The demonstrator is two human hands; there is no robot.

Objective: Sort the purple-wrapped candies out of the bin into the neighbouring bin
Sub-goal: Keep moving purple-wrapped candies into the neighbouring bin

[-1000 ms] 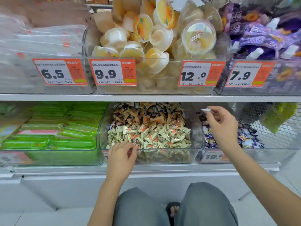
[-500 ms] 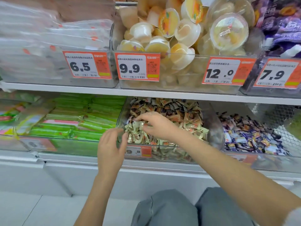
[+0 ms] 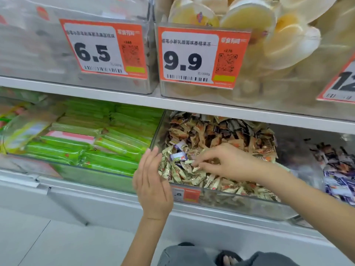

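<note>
A clear bin (image 3: 240, 196) on the lower shelf holds a heap of cream and brown wrapped candies (image 3: 221, 135). Two purple-wrapped candies lie among them near the bin's left side: one (image 3: 178, 156) just left of my right fingertips, another (image 3: 179, 145) slightly behind it. My right hand (image 3: 221, 162) reaches into the heap, fingers curled down onto the cream candies; whether it pinches one I cannot tell. My left hand (image 3: 151, 181) hovers at the bin's front left corner, fingers straight, holding nothing. The neighbouring bin (image 3: 338, 181) at the right holds purple-wrapped candies.
A bin of green packets (image 3: 99, 139) stands to the left. The upper shelf (image 3: 115, 93) carries clear bins with price tags 6.5 (image 3: 103, 48) and 9.9 (image 3: 201, 56), the latter before jelly cups (image 3: 269, 31). My knees and a sandalled foot (image 3: 228, 260) show at the bottom.
My right hand left the purple-candy bin and now reaches into the left part of the cream-candy heap. The view moved closer and leftward. My left hand rose beside the bin's corner.
</note>
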